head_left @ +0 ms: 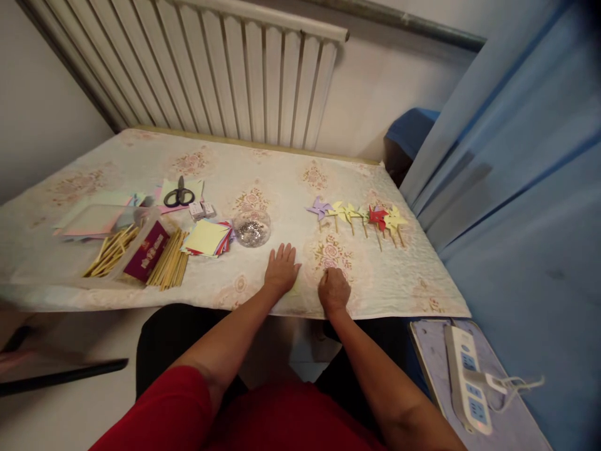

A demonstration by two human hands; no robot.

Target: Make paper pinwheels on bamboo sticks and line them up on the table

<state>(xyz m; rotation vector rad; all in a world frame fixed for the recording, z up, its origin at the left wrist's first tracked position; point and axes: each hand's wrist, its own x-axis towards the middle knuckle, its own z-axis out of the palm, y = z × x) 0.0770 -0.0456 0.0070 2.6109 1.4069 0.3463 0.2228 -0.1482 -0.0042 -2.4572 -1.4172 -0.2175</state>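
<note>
At lower centre of the frame, the left hand (282,269) lay open and flat, apparently pinning a pale paper sheet (295,290) at the table's (141,156) near edge. The right hand (333,290), curled closed, pressed down beside it. Pinwheels (361,216) lay lined up at upper right.

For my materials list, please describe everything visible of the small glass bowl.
The glass bowl is small, round and clear, standing upright on the flowered tablecloth. Tiny silvery pieces lie in it, too small to identify. The stack of coloured paper lies close on its left. No hand touches it; the left hand is nearest.
</note>
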